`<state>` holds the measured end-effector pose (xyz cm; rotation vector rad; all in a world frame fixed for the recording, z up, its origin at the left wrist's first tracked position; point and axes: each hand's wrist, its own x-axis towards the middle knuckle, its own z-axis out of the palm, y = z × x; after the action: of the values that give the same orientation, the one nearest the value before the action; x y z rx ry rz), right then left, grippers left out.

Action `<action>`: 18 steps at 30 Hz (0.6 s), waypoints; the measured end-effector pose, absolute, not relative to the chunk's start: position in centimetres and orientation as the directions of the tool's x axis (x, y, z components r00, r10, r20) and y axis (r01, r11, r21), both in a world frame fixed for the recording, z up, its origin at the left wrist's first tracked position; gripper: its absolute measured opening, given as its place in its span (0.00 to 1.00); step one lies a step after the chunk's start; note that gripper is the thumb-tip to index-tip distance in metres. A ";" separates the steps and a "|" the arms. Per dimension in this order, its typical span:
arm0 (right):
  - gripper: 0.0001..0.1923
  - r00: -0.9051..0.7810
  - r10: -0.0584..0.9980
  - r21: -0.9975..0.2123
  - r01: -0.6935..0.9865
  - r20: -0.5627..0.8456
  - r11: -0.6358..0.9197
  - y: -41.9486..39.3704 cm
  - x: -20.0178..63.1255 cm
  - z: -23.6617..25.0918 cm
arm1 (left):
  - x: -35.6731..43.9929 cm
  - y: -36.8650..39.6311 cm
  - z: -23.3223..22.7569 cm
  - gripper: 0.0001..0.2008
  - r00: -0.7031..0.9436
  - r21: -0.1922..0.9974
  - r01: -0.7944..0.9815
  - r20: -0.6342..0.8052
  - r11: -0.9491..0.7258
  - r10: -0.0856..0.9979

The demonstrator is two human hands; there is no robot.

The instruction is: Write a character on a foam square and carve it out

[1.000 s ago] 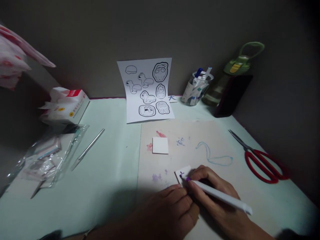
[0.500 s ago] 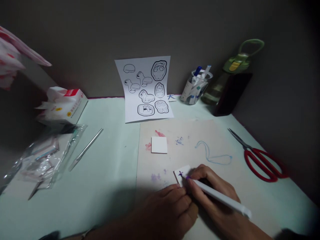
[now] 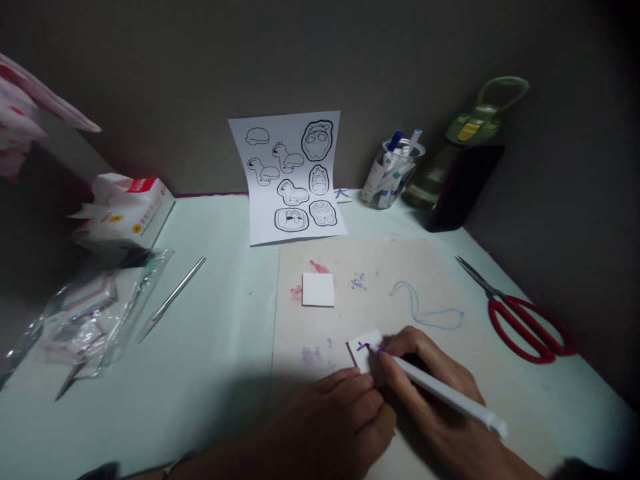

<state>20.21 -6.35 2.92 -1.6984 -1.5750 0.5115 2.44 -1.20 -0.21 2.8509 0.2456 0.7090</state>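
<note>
My right hand [image 3: 434,373] grips a white marker [image 3: 453,395] with a purple tip, fingers closed around it near the tip. The tip touches a small white square piece [image 3: 361,361] that bears a few purple strokes. My left hand [image 3: 347,413] lies with curled fingers on the near edge of this piece, holding it against the beige board [image 3: 300,333]. Part of the piece is hidden under my fingers. A second, blank white square [image 3: 318,290] rests farther back on the board, near red smudges.
A printed sheet of line drawings [image 3: 295,180] leans on the back wall. Behind the board stand a cup of markers [image 3: 385,177], a green bottle [image 3: 425,180] and a dark phone-like slab [image 3: 465,190]. Red-handled scissors [image 3: 520,327] lie right; a craft knife [image 3: 173,300], plastic bag [image 3: 95,320] and tissue pack [image 3: 145,207] left.
The marker tip has shifted slightly right on the small white piece, and the purple stroke there is longer. My right hand moved a little with it; my left hand stayed in place.
</note>
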 end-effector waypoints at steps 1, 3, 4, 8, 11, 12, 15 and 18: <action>0.08 0.159 0.967 -0.744 0.667 0.198 0.042 -6.4 20.2 2.9 | 2.5 -1.2 -0.2 0.11 0.872 0.224 0.109 0.446 -0.968 0.201; 0.07 0.151 0.968 -0.745 0.665 0.202 0.051 -6.4 20.3 2.9 | 2.5 -1.2 -0.1 0.11 0.872 0.229 0.104 0.446 -0.968 0.200; 0.07 0.145 0.969 -0.746 0.663 0.199 0.053 -6.4 20.4 3.0 | 2.5 -1.2 -0.1 0.11 0.871 0.232 0.105 0.447 -0.967 0.202; 0.06 0.109 0.978 -0.761 0.645 0.181 0.069 -6.4 20.3 3.4 | 2.6 -1.2 -0.1 0.10 0.879 0.243 0.101 0.432 -0.965 0.201; 0.06 0.088 0.982 -0.783 0.618 0.167 0.078 -6.4 20.1 3.5 | 2.5 -1.2 -0.1 0.11 0.893 0.241 0.103 0.406 -0.965 0.197; 0.06 0.085 0.983 -0.787 0.612 0.163 0.078 -6.4 20.1 3.4 | 2.5 -1.2 -0.1 0.11 0.897 0.236 0.103 0.398 -0.966 0.193; 0.05 0.083 0.983 -0.794 0.603 0.166 0.084 -6.5 20.1 3.2 | 2.5 -1.2 -0.1 0.10 0.905 0.222 0.098 0.385 -0.970 0.180; 0.05 0.082 0.983 -0.799 0.596 0.162 0.082 -6.5 20.1 3.0 | 2.5 -1.2 -0.1 0.10 0.897 0.223 0.102 0.400 -0.969 0.186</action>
<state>20.11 -6.50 3.02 -1.6029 -1.6026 0.6455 2.49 -1.19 -0.08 2.8663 0.2197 0.6327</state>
